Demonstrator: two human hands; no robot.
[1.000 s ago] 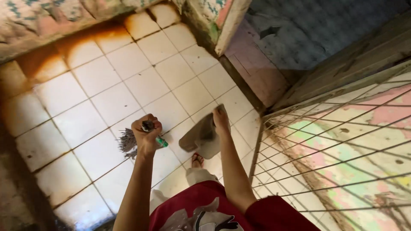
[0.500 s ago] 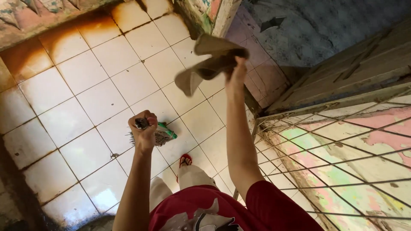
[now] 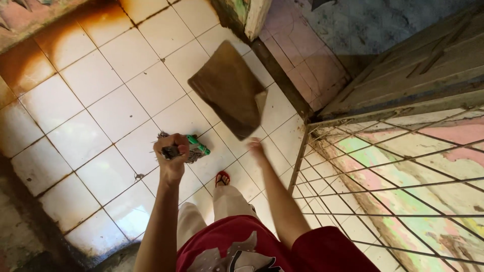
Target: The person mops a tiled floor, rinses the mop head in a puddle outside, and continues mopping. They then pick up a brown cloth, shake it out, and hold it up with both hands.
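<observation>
Hanging above the tiled floor (image 3: 101,100), a brown cloth (image 3: 227,88) spreads flat, its long axis running from eleven o'clock to five o'clock, one lower corner folded over. It looks dull brown and worn. At its five o'clock sits the right hand (image 3: 257,149), blurred, fingers apparently released and apart from it. Clenched, the left hand (image 3: 171,153) grips a brush (image 3: 194,148) with a green handle.

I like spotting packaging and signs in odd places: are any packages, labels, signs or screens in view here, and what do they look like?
None that I can make out. The closest thing is a pale printed graphic on the person's red shirt, at the bottom of the view.
</observation>
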